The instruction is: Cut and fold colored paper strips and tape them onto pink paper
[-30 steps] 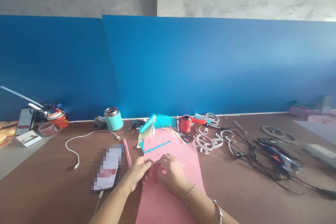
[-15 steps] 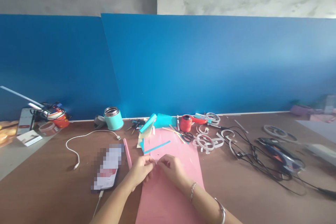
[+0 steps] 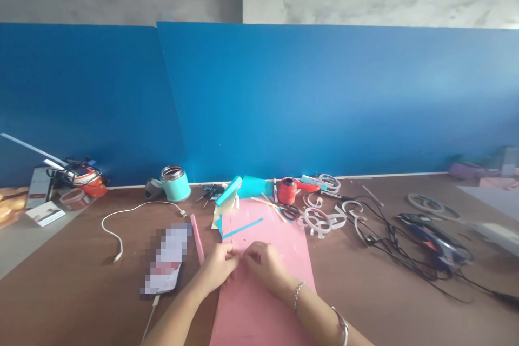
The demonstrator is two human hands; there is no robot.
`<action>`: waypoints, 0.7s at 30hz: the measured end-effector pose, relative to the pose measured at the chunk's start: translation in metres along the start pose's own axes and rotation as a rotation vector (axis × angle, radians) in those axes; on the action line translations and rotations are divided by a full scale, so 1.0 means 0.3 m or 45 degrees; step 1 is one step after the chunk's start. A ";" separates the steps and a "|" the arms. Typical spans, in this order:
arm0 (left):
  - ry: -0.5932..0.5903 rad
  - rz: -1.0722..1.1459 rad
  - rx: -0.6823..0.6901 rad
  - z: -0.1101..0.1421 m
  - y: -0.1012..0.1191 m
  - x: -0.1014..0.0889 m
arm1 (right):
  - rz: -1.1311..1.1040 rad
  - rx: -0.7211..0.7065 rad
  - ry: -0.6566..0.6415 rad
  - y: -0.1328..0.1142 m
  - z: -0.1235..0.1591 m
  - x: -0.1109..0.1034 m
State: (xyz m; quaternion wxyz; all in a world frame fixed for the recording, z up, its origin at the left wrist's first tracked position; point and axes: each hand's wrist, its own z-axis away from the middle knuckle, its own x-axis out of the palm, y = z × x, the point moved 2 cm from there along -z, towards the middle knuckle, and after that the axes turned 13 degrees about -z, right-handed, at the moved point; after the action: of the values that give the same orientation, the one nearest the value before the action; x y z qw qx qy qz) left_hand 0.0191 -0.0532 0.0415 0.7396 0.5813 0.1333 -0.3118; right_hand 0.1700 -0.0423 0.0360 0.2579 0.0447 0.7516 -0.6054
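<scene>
Both hands meet over a large sheet of pink paper (image 3: 259, 308) on the brown table. My left hand (image 3: 221, 266) is closed in a pinch, its fingertips near those of the other hand. My right hand (image 3: 267, 265) is closed too, thumb and fingers pressed together. What they pinch is too small or too hidden to name. Just beyond the fingers, a thin blue paper strip (image 3: 243, 228) lies slantwise on the pink sheet. A narrow folded pink strip (image 3: 197, 238) lies left of the sheet, beside my left hand.
A phone (image 3: 167, 262) with a cable lies at the left. Behind stand a turquoise container (image 3: 175, 184) and a red tool (image 3: 287, 190), with scissors (image 3: 290, 212) near it. White tape rings (image 3: 317, 220) and black cables (image 3: 391, 240) are at the right, beside a dark blue tool (image 3: 436, 243).
Both hands have shifted very slightly toward me, still pinched close together. The surrounding things have stayed in place.
</scene>
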 end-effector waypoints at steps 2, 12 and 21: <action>0.001 -0.011 -0.001 0.002 0.005 -0.001 | -0.032 0.015 0.003 0.004 -0.001 0.001; -0.001 -0.047 -0.014 0.006 0.018 -0.006 | -0.109 0.122 0.004 0.005 -0.001 -0.005; -0.011 -0.073 0.003 0.004 0.022 -0.006 | 0.001 0.091 0.072 -0.003 -0.002 0.003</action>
State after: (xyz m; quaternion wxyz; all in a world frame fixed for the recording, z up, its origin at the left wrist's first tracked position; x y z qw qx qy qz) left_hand 0.0215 -0.0530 0.0480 0.7302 0.5770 0.1464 -0.3355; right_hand 0.1686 -0.0421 0.0363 0.2350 0.0713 0.7364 -0.6303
